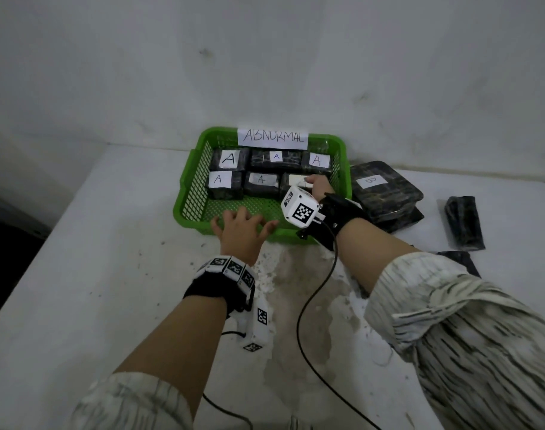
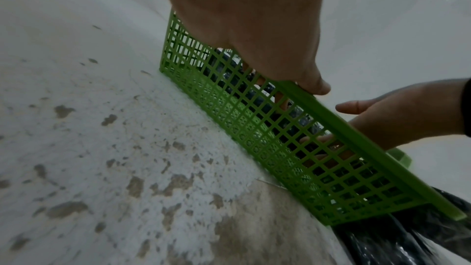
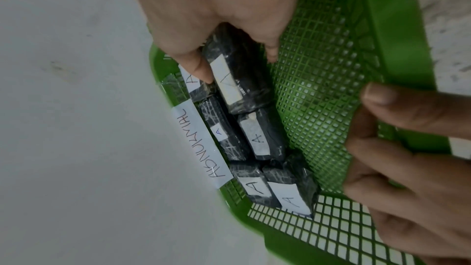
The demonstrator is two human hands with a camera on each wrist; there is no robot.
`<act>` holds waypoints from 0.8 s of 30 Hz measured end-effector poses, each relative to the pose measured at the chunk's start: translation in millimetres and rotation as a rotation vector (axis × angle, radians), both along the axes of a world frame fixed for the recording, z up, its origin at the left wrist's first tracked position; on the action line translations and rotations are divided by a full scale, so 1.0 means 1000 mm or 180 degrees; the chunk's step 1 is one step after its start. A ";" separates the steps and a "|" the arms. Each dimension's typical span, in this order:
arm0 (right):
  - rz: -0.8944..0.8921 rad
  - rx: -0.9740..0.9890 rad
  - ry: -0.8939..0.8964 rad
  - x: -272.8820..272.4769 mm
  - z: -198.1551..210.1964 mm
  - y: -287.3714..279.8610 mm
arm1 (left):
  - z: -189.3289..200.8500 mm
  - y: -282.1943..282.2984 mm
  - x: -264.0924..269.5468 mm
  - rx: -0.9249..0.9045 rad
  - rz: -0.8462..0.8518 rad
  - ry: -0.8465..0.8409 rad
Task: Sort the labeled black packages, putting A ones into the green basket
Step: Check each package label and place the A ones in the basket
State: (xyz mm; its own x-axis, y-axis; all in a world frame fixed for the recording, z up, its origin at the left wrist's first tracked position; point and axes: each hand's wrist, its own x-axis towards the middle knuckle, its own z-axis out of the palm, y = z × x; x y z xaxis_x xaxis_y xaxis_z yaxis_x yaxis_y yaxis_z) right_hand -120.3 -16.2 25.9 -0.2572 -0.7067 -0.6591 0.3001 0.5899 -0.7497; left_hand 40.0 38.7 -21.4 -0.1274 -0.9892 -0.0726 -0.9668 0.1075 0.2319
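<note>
The green basket (image 1: 184, 193) (image 2: 280, 148) (image 3: 331, 67) stands at the back of the white table and bears a paper sign reading ABNORMAL (image 1: 272, 138). Inside lie several black packages labelled A, in two rows. My right hand (image 1: 316, 184) (image 3: 235, 61) reaches into the basket's front right corner. It pinches the A package (image 1: 296, 180) (image 3: 244, 88) there between thumb and fingers. My left hand (image 1: 243, 225) (image 2: 254, 27) (image 3: 407, 148) is draped over the basket's front rim, its fingers curled down the inner wall.
A large black package labelled B (image 1: 382, 187) lies on a stack just right of the basket. Two more black packages (image 1: 465, 221) (image 1: 457, 259) lie further right. A wall rises close behind the basket. The table surface in front is worn and patchy.
</note>
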 end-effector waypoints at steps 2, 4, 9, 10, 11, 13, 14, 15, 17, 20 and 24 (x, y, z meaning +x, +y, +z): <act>0.0292 0.0157 0.0017 -0.006 0.012 0.009 | 0.002 -0.001 0.001 0.0057 -0.0030 -0.0046; 0.0224 0.0076 -0.0084 -0.011 0.019 0.020 | 0.005 -0.001 0.002 0.0089 -0.0024 -0.0058; 0.0120 -0.0162 -0.0424 -0.021 0.031 0.046 | 0.018 -0.003 -0.004 0.0363 0.0134 -0.0089; 0.0110 -0.0295 -0.0444 -0.025 0.031 0.051 | 0.020 -0.002 -0.007 0.0387 0.0163 -0.0092; 0.0046 -0.0482 -0.0454 -0.030 0.032 0.058 | 0.021 0.000 -0.011 0.0352 0.0165 -0.0096; 0.0016 -0.0916 -0.0271 -0.044 0.027 0.069 | 0.020 0.007 -0.021 0.0130 0.0092 -0.0019; 0.0045 -0.1071 0.0001 -0.054 0.025 0.076 | 0.019 0.013 -0.028 0.0004 -0.0006 0.0066; 0.0096 -0.1180 0.0308 -0.062 0.025 0.084 | 0.018 0.020 -0.036 -0.0079 -0.0151 0.0135; 0.0181 -0.1246 0.0850 -0.080 0.021 0.098 | 0.015 0.033 -0.053 -0.0109 -0.0493 0.0208; 0.0162 -0.1172 0.1551 -0.104 0.011 0.115 | 0.012 0.049 -0.080 0.0036 -0.0840 0.0298; 0.0615 -0.0366 0.2867 -0.136 -0.002 0.134 | 0.008 0.061 -0.107 0.0334 -0.1105 -0.0034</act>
